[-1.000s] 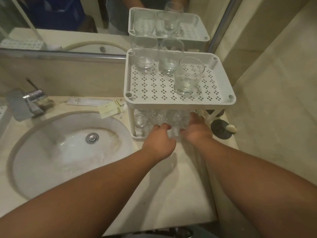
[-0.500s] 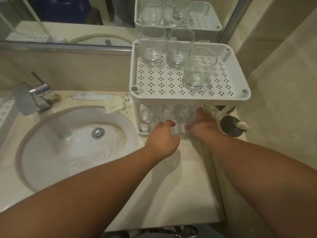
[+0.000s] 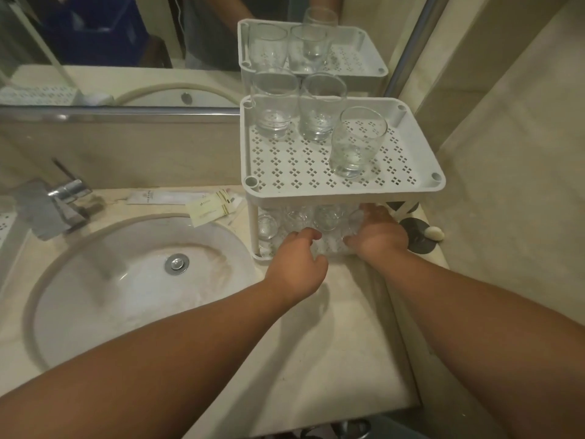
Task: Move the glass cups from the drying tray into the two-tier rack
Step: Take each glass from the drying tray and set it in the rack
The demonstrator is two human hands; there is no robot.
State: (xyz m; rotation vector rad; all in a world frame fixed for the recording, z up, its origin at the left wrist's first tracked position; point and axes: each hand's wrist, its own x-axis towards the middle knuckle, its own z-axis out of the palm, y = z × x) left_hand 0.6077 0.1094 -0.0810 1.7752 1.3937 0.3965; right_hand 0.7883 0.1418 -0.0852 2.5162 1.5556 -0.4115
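Both hands are reaching into the rack's lower tier w/ fingers curled: left hand, right hand. Can't tell if they're gripping cups. Glass looks slippery & fragile imo, so hold round the sides.

Two bare forearms, sleeveless, hands unadorned

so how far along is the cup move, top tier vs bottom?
Done: three glass cups stand upright on the rack's top tier; more sit at the back of the lower tier. In hand: left hand and right hand reach into the lower tier at a cup; grip unclear. Left: no drying tray in view, so remaining count unknown.
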